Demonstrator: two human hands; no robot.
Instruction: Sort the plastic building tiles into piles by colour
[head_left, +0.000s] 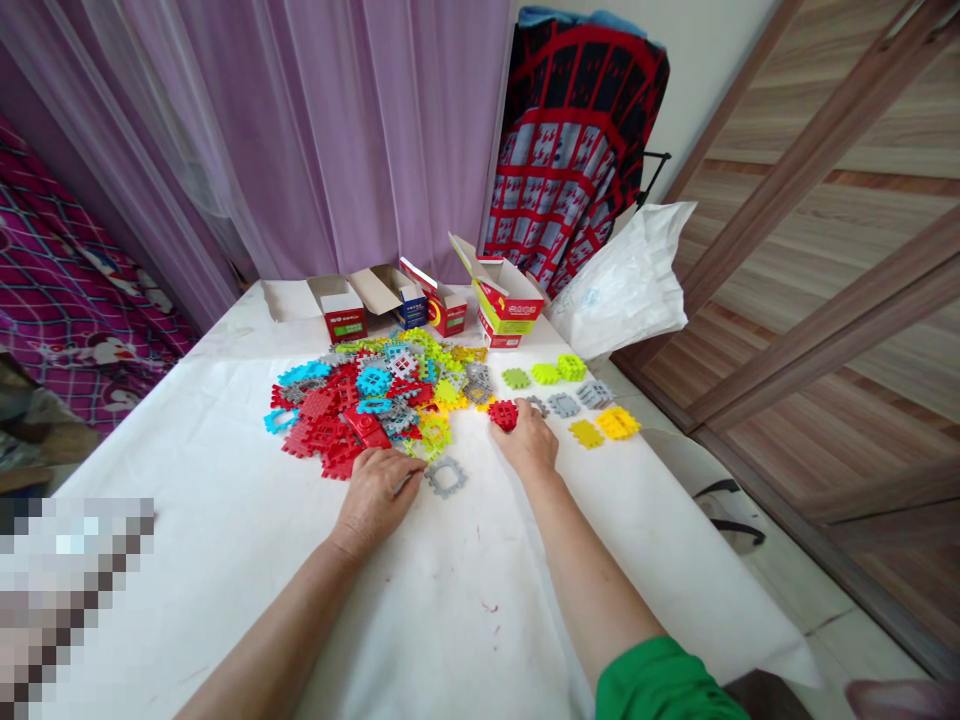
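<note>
A heap of notched plastic building tiles [373,380] in red, blue, grey, yellow and lime lies mid-table. At its near edge, my left hand [379,495] is closed, with the edge of a grey tile [407,481] showing between thumb and fingers. Just right of that hand, a grey square frame tile [446,478] lies flat. My right hand [531,442] pinches a red tile [503,414] low over the cloth, right of the heap. Beyond its fingers a grey tile [537,405] is partly hidden.
Sorted rows hold lime tiles [545,373], grey tiles [563,405] and yellow tiles [618,423] on the right. Several open cardboard boxes [511,300] line the back. A white plastic bag [626,285] stands at the right edge of the white-covered table [225,560].
</note>
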